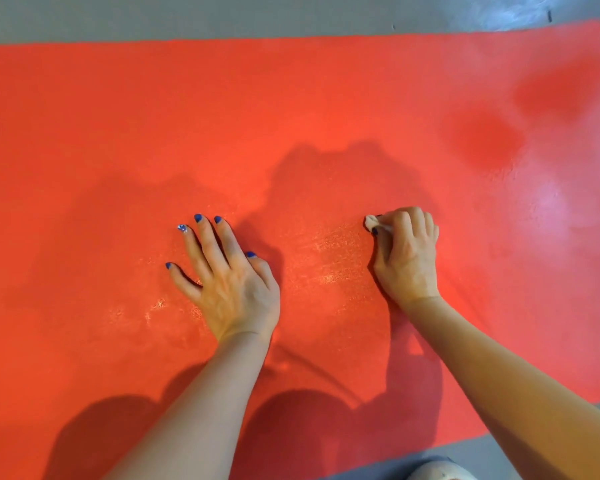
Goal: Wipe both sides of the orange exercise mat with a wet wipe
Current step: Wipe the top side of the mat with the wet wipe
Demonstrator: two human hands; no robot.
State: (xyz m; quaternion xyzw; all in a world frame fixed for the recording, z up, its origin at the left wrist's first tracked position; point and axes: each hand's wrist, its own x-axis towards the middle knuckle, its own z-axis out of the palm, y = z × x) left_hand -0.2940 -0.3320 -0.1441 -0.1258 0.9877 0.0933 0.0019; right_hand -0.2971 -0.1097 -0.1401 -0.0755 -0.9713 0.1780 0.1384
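The orange exercise mat (153, 133) lies flat and fills most of the view, running left to right. My left hand (226, 278) rests palm down on it with the fingers spread and nothing in it. My right hand (407, 254) is closed into a fist around a small white wet wipe (371, 221), which peeks out by the thumb and touches the mat. Between my two hands the mat shows damp, shiny streaks. Most of the wipe is hidden inside the fist.
Grey floor (222, 15) borders the mat's far edge and shows again at the lower right (499, 448). A pale rounded thing (440, 471) sits at the bottom edge, too cut off to identify. Glare lights the mat's right part.
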